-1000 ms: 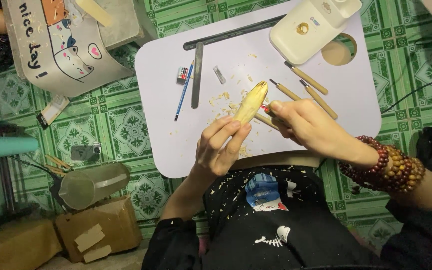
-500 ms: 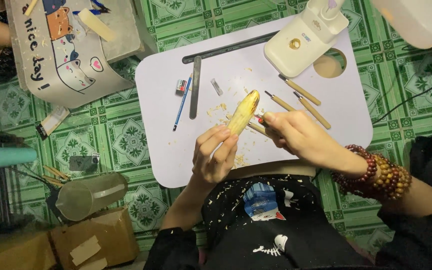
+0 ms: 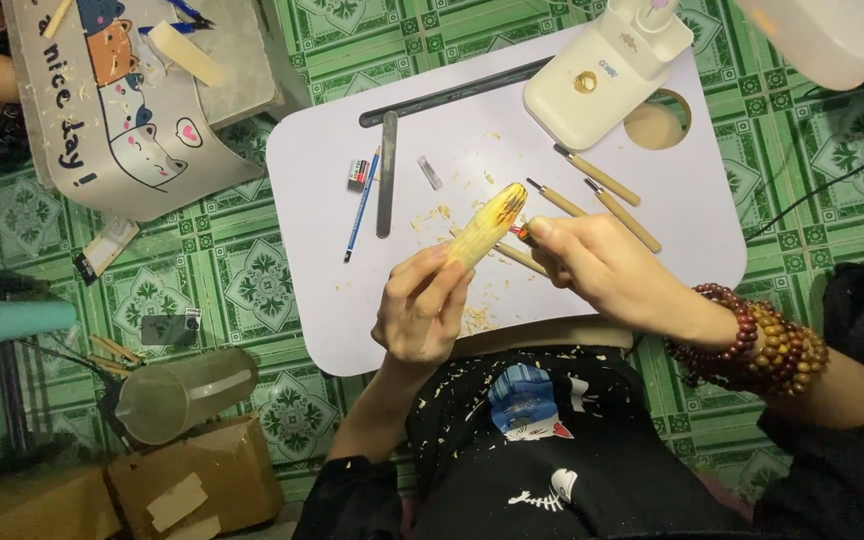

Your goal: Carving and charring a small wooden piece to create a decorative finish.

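Wood piece (image 3: pixel 488 224) base hidden in left hand (image 3: pixel 420 308).

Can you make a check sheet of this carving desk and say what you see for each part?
Surface: white lap table, wood shavings scattered on it.
Job's things: yellowish carved wood piece; spare carving tools.
Clutter: blue pencil, metal file, eraser.
Grippers: left hand holds the wood; right hand presses a tool against it.
Cables: black cable at right.
Surroundings: green tiled floor, cream lamp base, cardboard box.
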